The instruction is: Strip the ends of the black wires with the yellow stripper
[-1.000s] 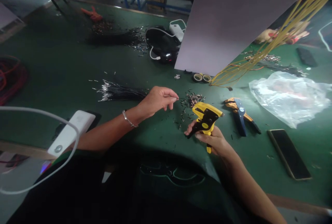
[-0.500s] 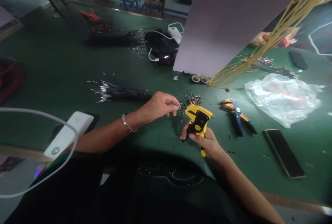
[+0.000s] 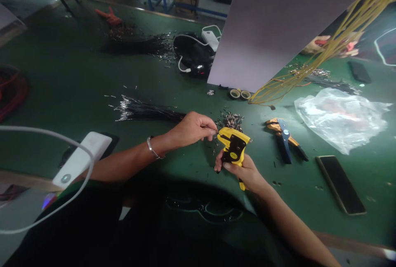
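Observation:
My right hand (image 3: 249, 171) is wrapped round the handles of a yellow and black wire stripper (image 3: 237, 145), its jaws pointing left. My left hand (image 3: 195, 128) is pinched shut right at those jaws, on what looks like a thin black wire, mostly hidden by the fingers. A bundle of black wires (image 3: 151, 110) with bare, silvery far ends runs behind my left hand. Just beyond the stripper lies a heap of small cut pieces (image 3: 232, 119), with more scraps scattered near it.
Right of me lie orange-and-blue pliers (image 3: 285, 137), a phone (image 3: 342, 186) and a clear plastic bag (image 3: 342, 114). Two tape rolls (image 3: 240, 94) sit below a grey panel (image 3: 262, 31), beside hanging yellow wires (image 3: 321, 56). A white power bank (image 3: 83, 157) lies left. Another person's hands (image 3: 334, 46) show at far right.
My left hand has shifted slightly right, and the stripper has tilted and moved a little left, so fingertips and jaws now meet. The whole view has shifted slightly.

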### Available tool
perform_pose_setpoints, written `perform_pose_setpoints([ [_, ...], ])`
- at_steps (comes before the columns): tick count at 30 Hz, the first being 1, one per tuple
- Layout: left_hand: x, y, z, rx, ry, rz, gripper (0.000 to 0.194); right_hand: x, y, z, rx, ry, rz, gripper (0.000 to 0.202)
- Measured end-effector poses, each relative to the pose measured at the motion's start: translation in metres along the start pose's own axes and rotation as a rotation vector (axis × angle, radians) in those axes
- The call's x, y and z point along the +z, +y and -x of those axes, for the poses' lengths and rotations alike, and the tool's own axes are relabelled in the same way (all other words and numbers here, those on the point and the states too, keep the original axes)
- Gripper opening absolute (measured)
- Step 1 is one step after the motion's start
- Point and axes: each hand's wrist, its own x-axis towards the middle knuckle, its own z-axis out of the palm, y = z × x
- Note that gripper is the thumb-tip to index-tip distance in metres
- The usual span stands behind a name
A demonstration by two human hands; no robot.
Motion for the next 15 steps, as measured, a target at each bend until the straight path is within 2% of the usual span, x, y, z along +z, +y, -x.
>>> perform_pose_setpoints([
  [15,0.0013,-0.0019,-0.0006,-0.023,-0.024,0.017,0.016,0.0016,0.0006,0.0005,0.023,0.034,0.033,0.022],
])
